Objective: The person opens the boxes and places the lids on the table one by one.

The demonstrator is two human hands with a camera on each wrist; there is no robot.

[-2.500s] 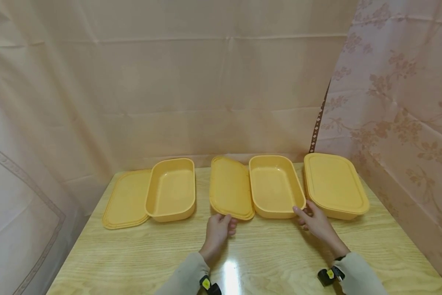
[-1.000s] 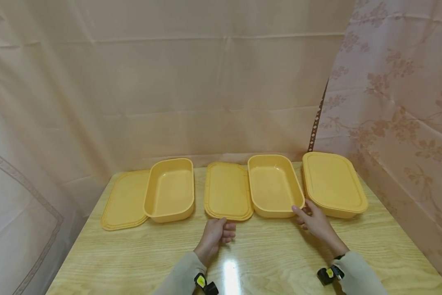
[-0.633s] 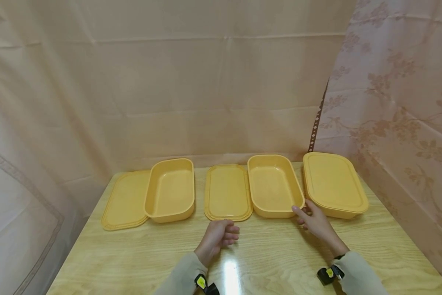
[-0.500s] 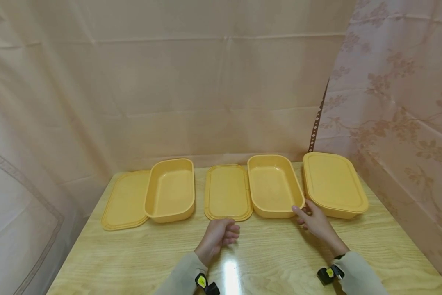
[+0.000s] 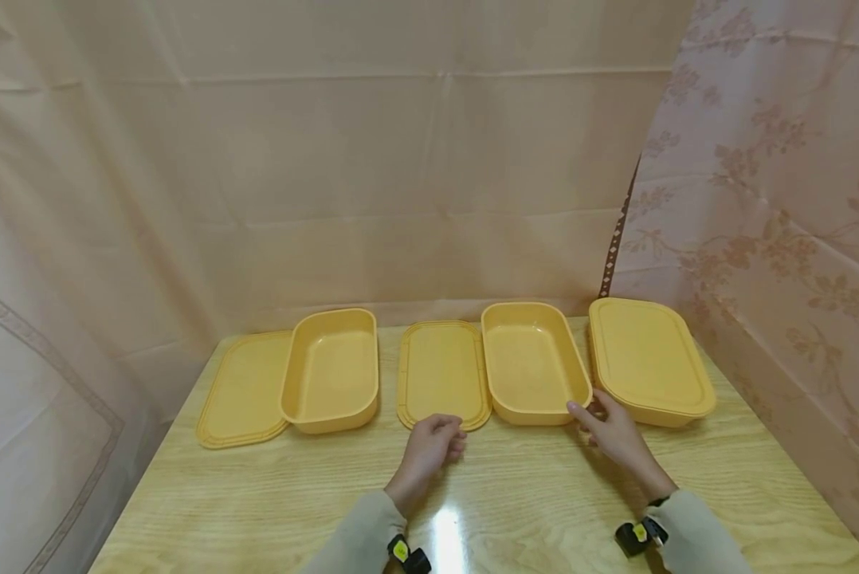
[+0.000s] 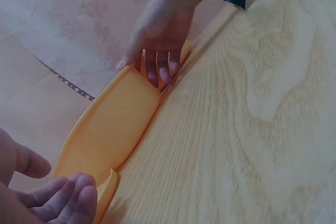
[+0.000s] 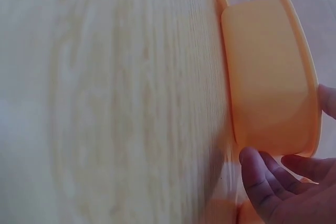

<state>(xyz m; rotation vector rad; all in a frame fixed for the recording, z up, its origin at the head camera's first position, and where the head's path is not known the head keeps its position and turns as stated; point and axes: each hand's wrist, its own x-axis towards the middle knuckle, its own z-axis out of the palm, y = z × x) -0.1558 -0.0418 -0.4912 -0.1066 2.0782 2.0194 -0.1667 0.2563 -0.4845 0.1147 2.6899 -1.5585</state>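
A flat yellow lid (image 5: 445, 373) lies on the table between two yellow lidless food containers. My left hand (image 5: 432, 449) is at its front edge, its fingertips overlapping the rim in the head view. The left wrist view has the thumb and loosely bent fingers (image 6: 63, 200) apart, with nothing between them. With my right hand (image 5: 619, 437) I hold the front right corner of the right-hand lidless container (image 5: 535, 367). Its thumb (image 7: 328, 100) lies at the rim, and the other fingers sit by the outer wall.
Another lidless container (image 5: 335, 368) stands at left, overlapping a second flat lid (image 5: 249, 389). At the far right is a lidded container (image 5: 652, 359). All rest on a wood-grain table (image 5: 286, 502), with a beige cloth (image 5: 343, 175) hanging behind and a floral cloth (image 5: 774, 231) at right.
The middle lid has gone from tilted to flat on the table. My left hand let go of it, drew back a little, then came forward to its front edge. The right hand stayed put.
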